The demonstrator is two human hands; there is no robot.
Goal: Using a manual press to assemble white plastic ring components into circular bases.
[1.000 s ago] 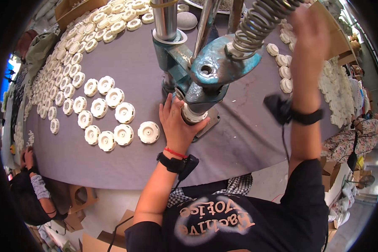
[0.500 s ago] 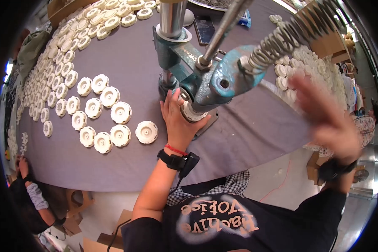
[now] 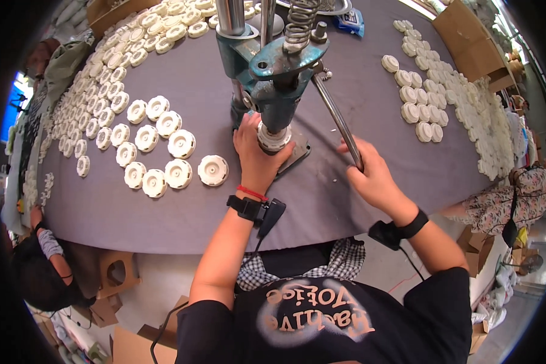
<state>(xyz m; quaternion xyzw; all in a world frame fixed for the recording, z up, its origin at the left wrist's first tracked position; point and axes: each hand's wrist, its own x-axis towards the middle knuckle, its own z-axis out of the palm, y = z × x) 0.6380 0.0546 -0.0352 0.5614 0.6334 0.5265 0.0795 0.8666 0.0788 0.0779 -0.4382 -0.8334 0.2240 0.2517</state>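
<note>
A teal hand press (image 3: 279, 79) stands in front of me, its ram low over a white round plastic part (image 3: 273, 139). My left hand (image 3: 258, 148) wraps round that part from the near side, steadying it under the ram. The part's far side is hidden by the press. My right hand (image 3: 373, 176) is closed on the lower end of the press's metal lever (image 3: 337, 118), which slants down toward me. Left of the press lie several loose white wheel-shaped parts, the closest one (image 3: 213, 170) beside my left wrist.
Many more white parts (image 3: 103, 79) spread over the left of the grey cloth table (image 3: 200, 230), and another group (image 3: 423, 109) lies at the right. Cardboard boxes (image 3: 472, 42) and a blue packet (image 3: 349, 23) are at the back. Other people sit at both sides.
My right hand has come inward and down from the right, with the lever now pulled down in it. The press head has swung round. My left hand stays on the part.
</note>
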